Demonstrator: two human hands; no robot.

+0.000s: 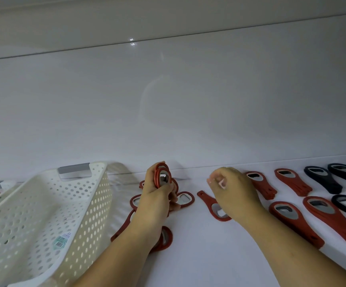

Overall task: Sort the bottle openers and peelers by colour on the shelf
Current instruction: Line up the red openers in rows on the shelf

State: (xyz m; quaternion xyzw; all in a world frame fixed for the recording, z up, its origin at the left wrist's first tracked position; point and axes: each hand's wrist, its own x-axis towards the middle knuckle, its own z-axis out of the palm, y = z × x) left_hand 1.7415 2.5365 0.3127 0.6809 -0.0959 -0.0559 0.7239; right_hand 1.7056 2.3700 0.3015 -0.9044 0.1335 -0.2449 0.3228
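Observation:
My left hand (155,201) grips a small stack of red bottle openers (162,175), held upright above a loose heap of red openers (185,199) on the white shelf (199,255). My right hand (233,191) hovers with fingers curled loosely and nothing in them, just over a single red opener (215,207) lying flat. Right of it, red openers lie in stacks (292,181), some in a nearer row (296,222). Black openers (321,179) lie at the far right.
A white perforated plastic basket (43,220) stands tilted at the left, close to my left forearm. The shelf's white back wall (168,110) rises right behind the openers. A grey label holder (73,168) sits behind the basket.

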